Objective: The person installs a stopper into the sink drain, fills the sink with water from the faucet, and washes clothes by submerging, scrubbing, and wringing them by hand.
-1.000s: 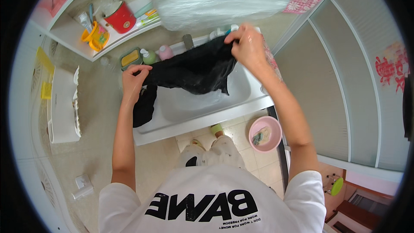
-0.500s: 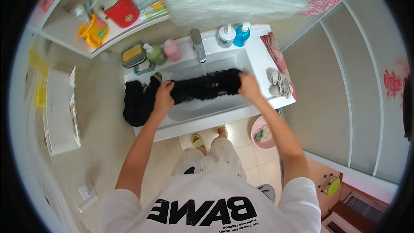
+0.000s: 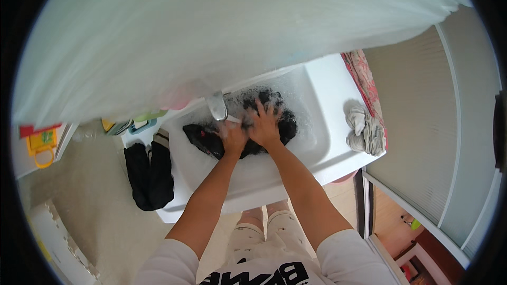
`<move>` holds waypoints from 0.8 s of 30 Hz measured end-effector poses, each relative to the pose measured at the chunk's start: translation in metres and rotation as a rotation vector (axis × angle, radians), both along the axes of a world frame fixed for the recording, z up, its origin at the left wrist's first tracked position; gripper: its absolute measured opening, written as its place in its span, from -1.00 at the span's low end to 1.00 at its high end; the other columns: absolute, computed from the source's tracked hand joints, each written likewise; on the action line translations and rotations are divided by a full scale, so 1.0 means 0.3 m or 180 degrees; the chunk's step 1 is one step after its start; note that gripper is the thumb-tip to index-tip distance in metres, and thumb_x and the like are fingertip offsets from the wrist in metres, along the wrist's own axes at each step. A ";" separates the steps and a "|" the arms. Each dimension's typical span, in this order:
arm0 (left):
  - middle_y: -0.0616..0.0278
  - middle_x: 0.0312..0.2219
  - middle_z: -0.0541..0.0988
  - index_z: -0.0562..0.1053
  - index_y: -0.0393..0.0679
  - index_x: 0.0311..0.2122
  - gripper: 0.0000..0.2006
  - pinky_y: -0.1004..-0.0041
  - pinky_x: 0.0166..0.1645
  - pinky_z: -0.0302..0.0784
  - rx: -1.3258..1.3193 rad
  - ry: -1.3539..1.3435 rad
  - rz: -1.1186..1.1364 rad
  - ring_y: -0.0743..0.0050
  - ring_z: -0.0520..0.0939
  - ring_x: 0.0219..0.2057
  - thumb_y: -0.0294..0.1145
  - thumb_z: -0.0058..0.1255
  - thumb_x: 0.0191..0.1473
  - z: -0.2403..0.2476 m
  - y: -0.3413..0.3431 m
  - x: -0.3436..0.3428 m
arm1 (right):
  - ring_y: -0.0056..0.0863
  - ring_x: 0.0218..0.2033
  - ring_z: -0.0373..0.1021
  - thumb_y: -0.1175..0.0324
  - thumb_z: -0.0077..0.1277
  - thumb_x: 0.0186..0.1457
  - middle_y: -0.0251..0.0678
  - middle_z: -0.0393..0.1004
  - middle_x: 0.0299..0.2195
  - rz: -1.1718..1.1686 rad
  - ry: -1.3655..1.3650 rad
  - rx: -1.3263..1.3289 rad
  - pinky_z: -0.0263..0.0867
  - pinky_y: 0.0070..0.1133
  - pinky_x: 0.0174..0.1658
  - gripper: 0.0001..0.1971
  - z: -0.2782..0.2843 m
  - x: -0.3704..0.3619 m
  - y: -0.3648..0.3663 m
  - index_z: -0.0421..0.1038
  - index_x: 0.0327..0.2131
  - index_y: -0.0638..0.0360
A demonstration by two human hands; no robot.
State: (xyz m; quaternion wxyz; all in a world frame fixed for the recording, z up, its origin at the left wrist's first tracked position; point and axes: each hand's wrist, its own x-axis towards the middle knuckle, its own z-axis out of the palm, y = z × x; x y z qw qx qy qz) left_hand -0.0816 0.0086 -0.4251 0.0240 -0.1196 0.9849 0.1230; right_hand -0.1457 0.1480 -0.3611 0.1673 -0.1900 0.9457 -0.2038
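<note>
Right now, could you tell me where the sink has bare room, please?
Bare: the right ledge between basin, patterned cloth and grey cloth. Crowded: the left ledge, with black clothing, and the basin, with left hand, right hand and black garment.

the site presents as a domestic washroom: a white washbasin with a running metal tap holds wet black clothing, grey cloth lies bunched on its ledge, and frosted, ribbed panels stand at the right.
</note>
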 end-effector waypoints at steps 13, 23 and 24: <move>-0.11 0.12 0.27 0.30 -0.01 0.20 -0.31 0.11 0.15 0.28 0.0165 -0.0589 -0.1142 -0.15 0.33 0.10 -0.59 0.09 -0.14 0.274 -0.035 -0.065 | -0.02 0.35 -0.23 0.17 -0.04 0.09 -0.26 0.05 0.30 0.0018 0.0070 -0.0010 -0.44 0.10 0.30 -0.47 -0.005 0.039 0.089 0.30 0.15 0.08; -0.07 -0.09 0.35 0.47 -0.21 -0.08 -0.64 0.20 -0.07 0.52 -0.0173 -0.0215 -0.0028 -0.07 0.41 0.00 -0.49 0.15 -0.06 0.595 -0.332 0.403 | -0.18 -0.11 0.48 0.58 -0.03 -0.17 -0.04 0.56 -0.19 -0.1339 -0.0202 -0.1078 0.36 -0.44 0.02 -0.65 0.312 0.264 0.332 0.59 -0.24 0.17; -0.07 -0.09 0.35 0.47 -0.21 -0.08 -0.64 0.20 -0.07 0.52 -0.0163 -0.0135 -0.0009 -0.07 0.41 0.00 -0.49 0.15 -0.06 0.592 -0.350 0.405 | -0.22 -0.15 0.50 0.59 -0.06 -0.18 -0.05 0.57 -0.21 -0.1434 -0.0260 -0.1404 0.37 -0.46 -0.01 -0.66 0.367 0.265 0.340 0.61 -0.28 0.18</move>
